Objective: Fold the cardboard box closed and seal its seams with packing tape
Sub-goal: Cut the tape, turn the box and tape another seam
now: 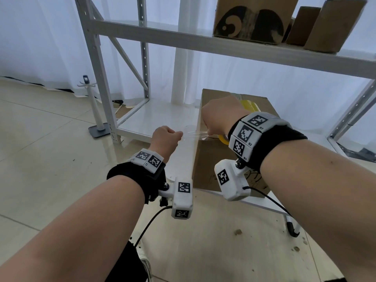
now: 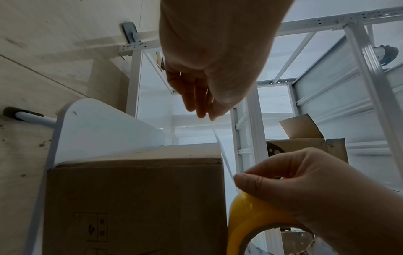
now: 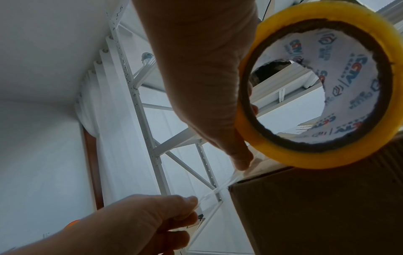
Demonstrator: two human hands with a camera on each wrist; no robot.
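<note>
A brown cardboard box (image 1: pixel 211 159) stands on a low white table (image 1: pixel 262 204), its top flaps folded down. My right hand (image 1: pixel 209 131) grips a yellow roll of packing tape (image 1: pixel 223 138) at the box's upper left edge, thumb on the roll's rim. A clear strip of tape (image 1: pixel 193 134) runs left from the roll to my left hand (image 1: pixel 180 137), which pinches its free end in the air beside the box. The left wrist view shows the strip (image 2: pixel 224 155) taut between left hand (image 2: pixel 209 115) and roll (image 2: pixel 246 215). The right wrist view shows the roll (image 3: pixel 272 155) over the box corner (image 3: pixel 316 215).
White metal shelving (image 1: pixel 158 35) stands behind the box, with several cardboard boxes (image 1: pixel 254 17) on its upper shelf. A white post on a grey base (image 1: pixel 97 131) stands on the tiled floor to the left. A black cable (image 1: pixel 150 222) hangs from my left wrist.
</note>
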